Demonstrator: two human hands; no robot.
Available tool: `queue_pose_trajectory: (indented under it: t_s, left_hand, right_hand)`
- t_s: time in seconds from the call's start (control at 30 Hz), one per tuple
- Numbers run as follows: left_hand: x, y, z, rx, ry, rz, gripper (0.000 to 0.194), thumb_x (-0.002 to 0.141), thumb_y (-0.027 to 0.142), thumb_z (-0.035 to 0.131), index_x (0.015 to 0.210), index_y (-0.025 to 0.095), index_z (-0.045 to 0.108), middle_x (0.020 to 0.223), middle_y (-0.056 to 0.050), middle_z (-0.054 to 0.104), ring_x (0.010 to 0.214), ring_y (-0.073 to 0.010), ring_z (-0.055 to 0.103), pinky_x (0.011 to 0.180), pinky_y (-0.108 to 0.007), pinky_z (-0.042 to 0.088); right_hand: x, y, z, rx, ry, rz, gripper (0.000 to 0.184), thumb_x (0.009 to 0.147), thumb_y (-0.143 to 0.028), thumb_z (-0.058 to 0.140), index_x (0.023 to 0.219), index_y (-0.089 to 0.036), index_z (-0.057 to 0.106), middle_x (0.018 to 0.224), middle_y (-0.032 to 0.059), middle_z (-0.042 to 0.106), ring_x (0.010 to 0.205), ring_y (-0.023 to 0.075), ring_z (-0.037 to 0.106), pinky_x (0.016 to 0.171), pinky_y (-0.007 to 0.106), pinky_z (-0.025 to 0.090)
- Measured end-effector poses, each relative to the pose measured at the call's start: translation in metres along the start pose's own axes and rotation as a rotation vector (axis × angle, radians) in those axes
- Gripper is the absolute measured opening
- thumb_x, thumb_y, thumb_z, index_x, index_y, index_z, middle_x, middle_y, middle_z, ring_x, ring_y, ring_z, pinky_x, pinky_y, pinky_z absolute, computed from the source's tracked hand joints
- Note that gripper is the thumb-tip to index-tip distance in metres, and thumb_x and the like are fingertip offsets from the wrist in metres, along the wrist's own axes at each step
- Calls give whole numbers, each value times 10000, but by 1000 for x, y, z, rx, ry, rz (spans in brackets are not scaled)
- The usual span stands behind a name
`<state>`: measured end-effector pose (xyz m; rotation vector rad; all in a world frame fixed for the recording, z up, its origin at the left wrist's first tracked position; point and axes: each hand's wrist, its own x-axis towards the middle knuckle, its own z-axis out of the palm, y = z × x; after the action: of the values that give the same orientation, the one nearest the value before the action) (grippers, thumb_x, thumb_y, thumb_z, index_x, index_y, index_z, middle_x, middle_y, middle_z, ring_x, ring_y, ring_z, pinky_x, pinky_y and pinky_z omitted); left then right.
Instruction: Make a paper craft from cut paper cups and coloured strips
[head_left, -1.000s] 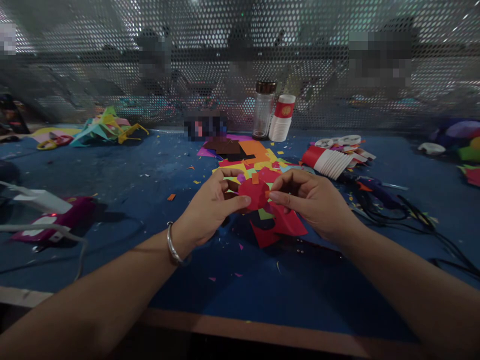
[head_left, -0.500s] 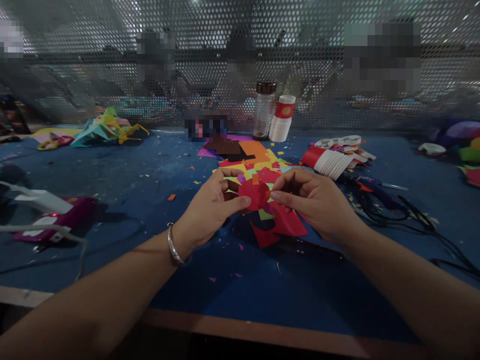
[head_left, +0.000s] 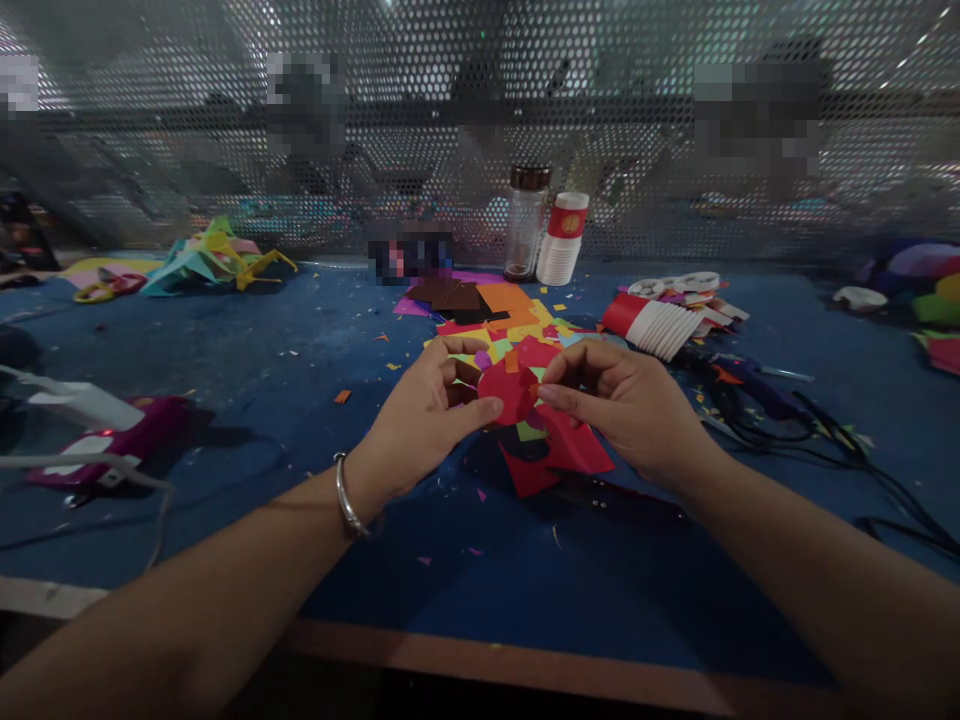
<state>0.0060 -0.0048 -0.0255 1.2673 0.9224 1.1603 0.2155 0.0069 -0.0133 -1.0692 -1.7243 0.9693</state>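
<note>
Between thumb and fingers of my left hand (head_left: 431,405) is a round piece of red paper (head_left: 506,392), held over the scraps. My right hand (head_left: 622,395) pinches a small orange paper piece (head_left: 535,393) at the circle's right edge; whether it is stuck to the circle I cannot tell. Another orange bit (head_left: 511,360) shows at the circle's top edge. Below the hands lie red paper offcuts (head_left: 574,445) and a light green piece (head_left: 531,432). Yellow scraps (head_left: 469,338) spread just behind.
Orange paper (head_left: 510,300) and brown paper (head_left: 450,295) lie farther back. A glass bottle (head_left: 525,230) and stacked paper cups (head_left: 561,245) stand near the mesh panel. Right: tipped cups (head_left: 660,325), a glue gun (head_left: 765,388) with black cable. Left: a purple power strip (head_left: 142,435), scissors (head_left: 109,285).
My hands stay almost in place. The red circle has tilted or shifted slightly, with the small orange piece still at its right edge. The view has moved a little.
</note>
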Motion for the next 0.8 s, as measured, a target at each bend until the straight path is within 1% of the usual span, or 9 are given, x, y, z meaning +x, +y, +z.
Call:
queue_pose_trajectory:
  t_s: [0.2,0.37,0.7,0.8]
  left_hand:
    - [0,-1,0,11,-14,26,560,715,183,803,1194,199,513,958,-15,657,890,-164,633,777,-315,563]
    - [0,-1,0,7,-21,39,556,714,172,804,1185,199,511,966,-15,651,889,-156,625,767,-302,559]
    - [1,-1,-1,73,-18,35,583,711,202,783,1214,187,488,969,-19,638,896,-168,618,784,-332,548]
    - [1,-2,-2,93,-19,36,590,714,210,778,1225,185,484,963,-21,637,893,-171,616,779,-334,543]
  right_hand:
    - [0,0,0,-33,3,-9,145,788,-314,770,793,-203,677,769,2,667,686,140,587,611,290,474]
    - [0,-3,0,-57,-5,-17,163,783,-332,763,781,-204,662,752,5,664,678,144,590,604,293,479]
    - [-1,-3,1,-133,20,-54,161,786,-334,748,815,-195,671,775,15,663,701,150,598,609,285,480]
    - [-2,-2,0,-119,10,-44,168,785,-332,749,837,-192,671,787,15,664,703,148,602,612,284,484]
